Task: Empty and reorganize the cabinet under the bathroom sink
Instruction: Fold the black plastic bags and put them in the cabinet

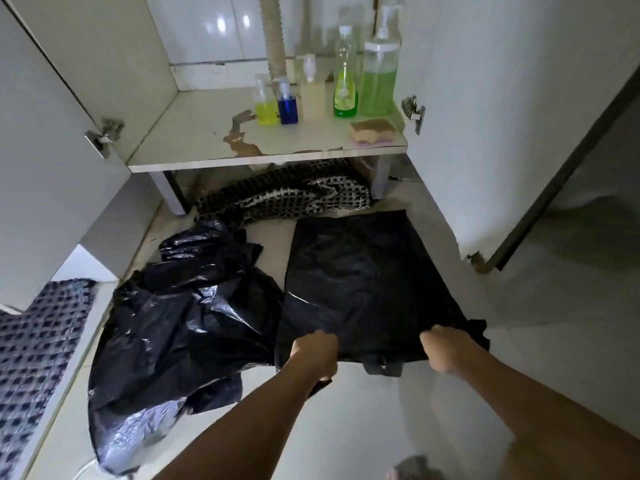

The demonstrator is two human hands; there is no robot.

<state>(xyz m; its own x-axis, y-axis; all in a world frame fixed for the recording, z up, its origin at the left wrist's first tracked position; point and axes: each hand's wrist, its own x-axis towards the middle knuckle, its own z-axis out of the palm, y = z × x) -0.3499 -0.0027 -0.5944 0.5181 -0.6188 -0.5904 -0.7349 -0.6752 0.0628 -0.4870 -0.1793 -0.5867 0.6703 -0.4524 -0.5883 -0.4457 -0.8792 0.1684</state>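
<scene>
On the bathroom floor [450, 410], seen from the head camera, a flat black plastic bag [363, 282] is lying spread out in front of the open cabinet [207, 133]. The person's left hand [317, 351] is gripping the near edge of this bag with fingers curled around the plastic, and the right hand [445, 348] is pinching the same edge further to the right, also with curled fingers. Both forearms are reaching forward from the bottom of the view.

Just beside the flat bag, on its left, a crumpled pile of black bags [173, 323] is lying on the floor and touching it. Behind both, a checkered cloth [284, 197] is lying partly under the cabinet shelf.

Inside the cabinet, on the shelf with damaged, peeling surface, five bottles are standing in a row near the drain hose [275, 36]: a small bottle with yellow liquid [266, 105], a small bottle with blue liquid [287, 105], a pale cream bottle [312, 91], a clear bottle with green liquid [345, 84] and a large pump bottle with green liquid [379, 74]. A sponge [373, 130] is lying near the front right corner of the shelf. Both cabinet doors are standing open. A patterned mat [38, 348] is showing at the left edge.
</scene>
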